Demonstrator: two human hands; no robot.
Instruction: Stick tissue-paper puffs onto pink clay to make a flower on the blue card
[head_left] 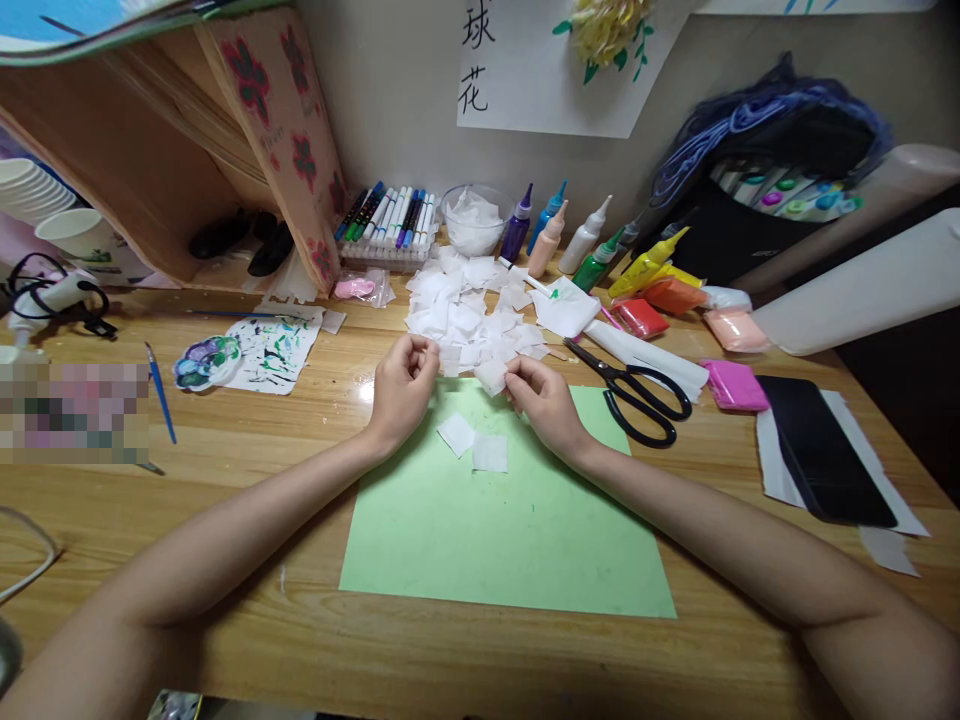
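My right hand (546,398) pinches a small white paper square (491,377) between thumb and fingertips, just above the top edge of a green sheet (510,550). Across from it, my left hand (405,388) is closed, with another thin white paper piece (450,360) at its fingertips. Beyond both hands spreads a loose heap of white paper squares (457,300). Two squares lie on the green sheet between my forearms: a tilted square (456,436) and a flatter square (490,453) beside it.
Black-handled scissors (637,390) lie right of the sheet, near a black phone (829,450). Behind the heap stand a clear bowl (474,222), paint bottles (517,225) and a marker rack (386,250). A paint-stained paper (277,350) and a blue brush (160,390) lie left.
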